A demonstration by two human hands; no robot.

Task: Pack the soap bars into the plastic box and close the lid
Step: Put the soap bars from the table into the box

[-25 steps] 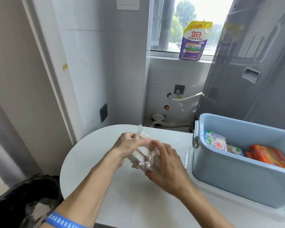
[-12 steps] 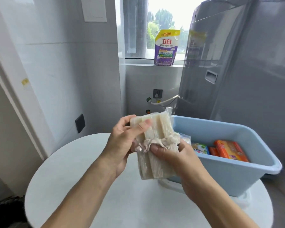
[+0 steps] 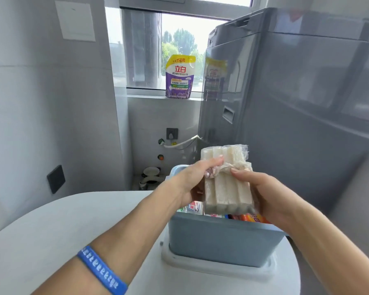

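A clear-wrapped bundle of several pale soap bars [image 3: 227, 188], tied round the middle, is held upright over the blue plastic box [image 3: 219, 239]. My left hand [image 3: 192, 177] grips its left edge and my right hand [image 3: 262, 192] holds its right side. Inside the box lie wrapped soap bars: a white and green one [image 3: 193, 207] and orange ones [image 3: 254, 218], partly hidden by the bundle. The box stands on its white lid [image 3: 200, 265], which lies flat on the round table [image 3: 51, 231].
A grey washing machine [image 3: 285, 103] stands right behind the box. A purple and yellow detergent pouch [image 3: 180, 76] sits on the windowsill. A white hose and wall socket [image 3: 172, 133] are on the back wall. The table's edge curves at the left.
Both hands have carried the soap bundle from over the table's middle to the right, above the box. The camera has tilted up and come closer to the box.
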